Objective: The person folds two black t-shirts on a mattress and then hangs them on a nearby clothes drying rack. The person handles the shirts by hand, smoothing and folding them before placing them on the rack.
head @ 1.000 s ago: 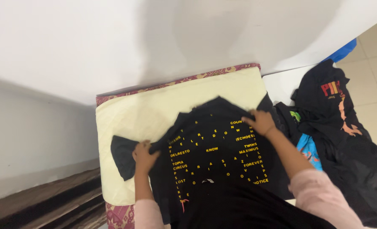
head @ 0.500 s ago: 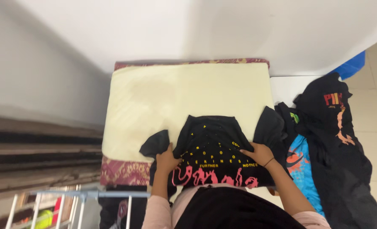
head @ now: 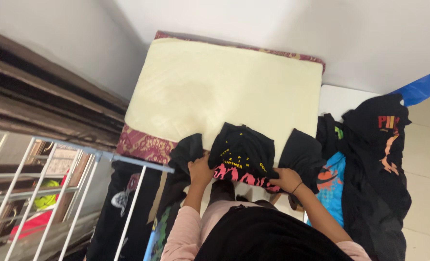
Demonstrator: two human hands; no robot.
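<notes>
Now both hands, left hand (head: 200, 170) and right hand (head: 286, 180), grip the black T-shirt (head: 244, 153) by its sides, keeping it flat on the cream mattress (head: 215, 92).

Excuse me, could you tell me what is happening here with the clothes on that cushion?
A person in pink sleeves is handling a black T-shirt with yellow and pink print at the near edge of a cream cushion. The left hand grips the shirt's left side and the right hand grips its right side, with the shirt bunched between them. A pile of dark clothes lies to the right, and a white metal rack stands at the left.
</notes>
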